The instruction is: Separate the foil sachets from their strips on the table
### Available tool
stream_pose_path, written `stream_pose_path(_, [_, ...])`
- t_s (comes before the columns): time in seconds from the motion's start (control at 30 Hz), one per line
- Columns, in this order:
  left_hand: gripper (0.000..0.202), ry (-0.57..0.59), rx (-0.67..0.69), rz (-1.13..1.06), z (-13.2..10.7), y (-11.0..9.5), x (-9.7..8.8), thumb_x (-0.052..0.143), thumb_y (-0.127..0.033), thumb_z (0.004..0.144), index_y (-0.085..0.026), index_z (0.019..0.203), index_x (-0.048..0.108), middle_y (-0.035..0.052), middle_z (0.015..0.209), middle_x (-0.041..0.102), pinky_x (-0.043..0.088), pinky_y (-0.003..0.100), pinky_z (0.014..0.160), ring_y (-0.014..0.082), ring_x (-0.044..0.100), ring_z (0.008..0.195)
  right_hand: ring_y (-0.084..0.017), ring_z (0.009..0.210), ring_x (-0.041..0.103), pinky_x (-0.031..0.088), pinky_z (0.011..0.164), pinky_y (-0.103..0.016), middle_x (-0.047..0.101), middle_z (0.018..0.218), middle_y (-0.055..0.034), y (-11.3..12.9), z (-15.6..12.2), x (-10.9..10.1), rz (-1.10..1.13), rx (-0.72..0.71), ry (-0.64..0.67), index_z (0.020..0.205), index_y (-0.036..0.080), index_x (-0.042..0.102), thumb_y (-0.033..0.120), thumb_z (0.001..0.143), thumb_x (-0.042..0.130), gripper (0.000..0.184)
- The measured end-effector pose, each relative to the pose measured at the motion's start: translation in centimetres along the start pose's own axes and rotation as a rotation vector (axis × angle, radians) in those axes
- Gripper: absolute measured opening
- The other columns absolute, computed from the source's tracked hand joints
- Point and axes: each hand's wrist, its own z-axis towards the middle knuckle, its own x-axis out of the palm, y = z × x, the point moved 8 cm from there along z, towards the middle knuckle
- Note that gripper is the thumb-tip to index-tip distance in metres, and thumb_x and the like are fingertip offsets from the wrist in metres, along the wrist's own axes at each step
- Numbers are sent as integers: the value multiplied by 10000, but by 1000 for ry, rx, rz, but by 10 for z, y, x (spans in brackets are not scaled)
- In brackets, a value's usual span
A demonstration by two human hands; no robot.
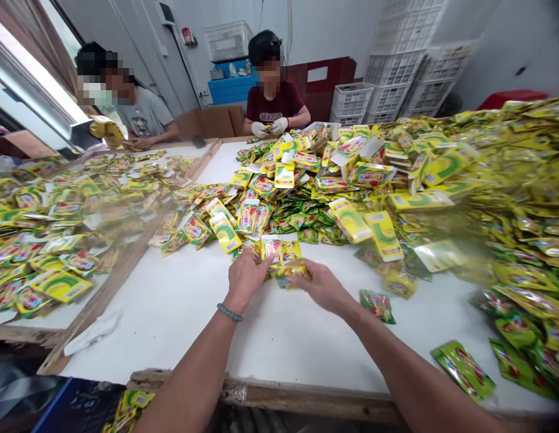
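My right hand (322,282) pinches a small yellow packet (292,275) between thumb and fingers, just above the white tabletop (261,337). Beside it, my left hand (245,276), with a beaded bracelet at the wrist, has its thumb stretched against a yellow and white packet (271,248); its other fingers curl and are partly hidden. The two hands are close together at the near edge of a heap of yellow packets (283,174). Green packets (297,216) lie underneath in the heap. A single green packet (377,305) rests to the right of my right forearm.
A wooden divider (121,276) separates another spread of packets (58,246) at left. High piles (523,198) fill the right side. Two people sit across the table, one wearing white gloves (270,128). White crates (392,78) are stacked behind. A blue bin (76,406) stands below the front edge.
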Motion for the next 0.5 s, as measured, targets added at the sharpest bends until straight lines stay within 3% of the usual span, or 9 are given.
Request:
stream_pose_path(0.07, [438, 32, 7, -20, 0, -4, 6, 537, -622, 801, -189, 857, 570, 110, 836, 673, 430, 355, 699, 290, 637, 841, -215, 831, 638, 505, 747, -326, 715, 933, -62, -8, 3, -13, 102, 76, -88, 1082, 160, 654, 397, 767, 645, 394])
stream_pose_path(0.17, [386, 66, 35, -188, 4, -11, 15, 632, -568, 746, -191, 795, 569, 91, 802, 679, 438, 341, 692, 274, 641, 822, -215, 858, 643, 507, 794, -335, 714, 931, -52, -11, 6, -6, 298, 103, -2, 1059, 167, 661, 410, 722, 694, 416])
stream_pose_path(0.23, [382, 134, 29, -455, 6, -12, 22, 693, -535, 697, -185, 780, 565, 65, 759, 679, 459, 324, 672, 246, 647, 768, -218, 875, 643, 505, 816, -340, 714, 928, -44, -8, 4, 2, 350, 85, 70, 1020, 176, 672, 420, 710, 714, 397])
stream_pose_path(0.33, [482, 294, -3, -917, 2, -14, 29, 736, -529, 655, -169, 924, 563, 67, 845, 713, 506, 323, 665, 225, 668, 752, -219, 880, 639, 505, 804, -337, 711, 929, -39, 0, 1, 4, 331, 55, 136, 973, 178, 676, 426, 720, 716, 357])
stream_pose_path(0.4, [531, 383, 21, -999, -5, -17, 29, 754, -522, 653, -170, 1003, 562, 73, 914, 725, 525, 325, 678, 222, 680, 767, -210, 858, 632, 503, 780, -328, 702, 895, -37, 3, 0, -8, 309, 35, 75, 962, 173, 663, 425, 732, 705, 344])
stream_pose_path(0.5, [493, 461, 128, -892, -17, -27, 25, 759, -497, 682, -178, 1025, 606, 61, 921, 734, 525, 307, 699, 218, 688, 790, -192, 829, 612, 491, 758, -314, 685, 888, -37, 6, 0, -43, 267, -22, -208, 978, 172, 628, 442, 762, 667, 349])
